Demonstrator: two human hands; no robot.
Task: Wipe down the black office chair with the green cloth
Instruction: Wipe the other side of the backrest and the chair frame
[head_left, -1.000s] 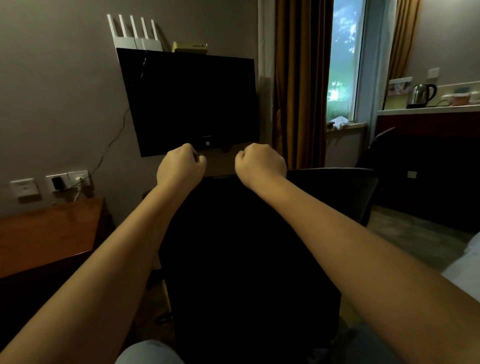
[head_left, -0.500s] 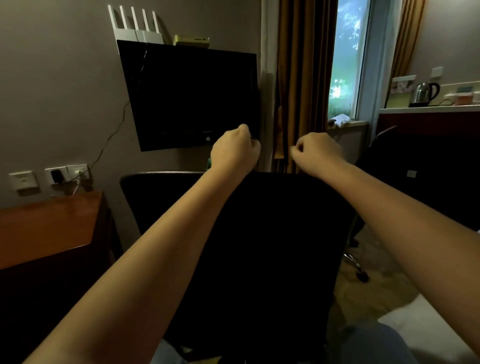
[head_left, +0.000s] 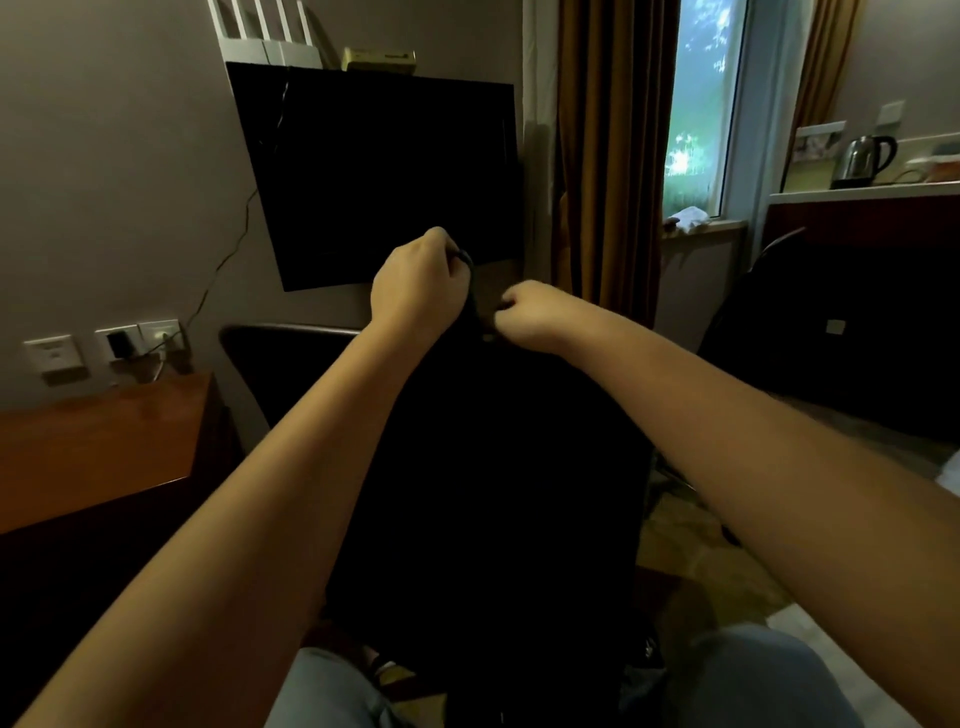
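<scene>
At mid-frame our left hand (head_left: 418, 286) grips the cloth (head_left: 469, 283) above the chair (head_left: 493, 467), our right hand (head_left: 527, 314) curled beside it, hold unclear.

Probably a hotel room, wall-mounted television (head_left: 384, 171) at 12 o'clock with a router (head_left: 265, 39) on top, brown curtains (head_left: 608, 156) and window (head_left: 701, 104) at 1 o'clock, electric kettle (head_left: 865, 158) at 2 o'clock, wooden table (head_left: 104, 441) and wall sockets (head_left: 137, 340) at 9 o'clock.
</scene>
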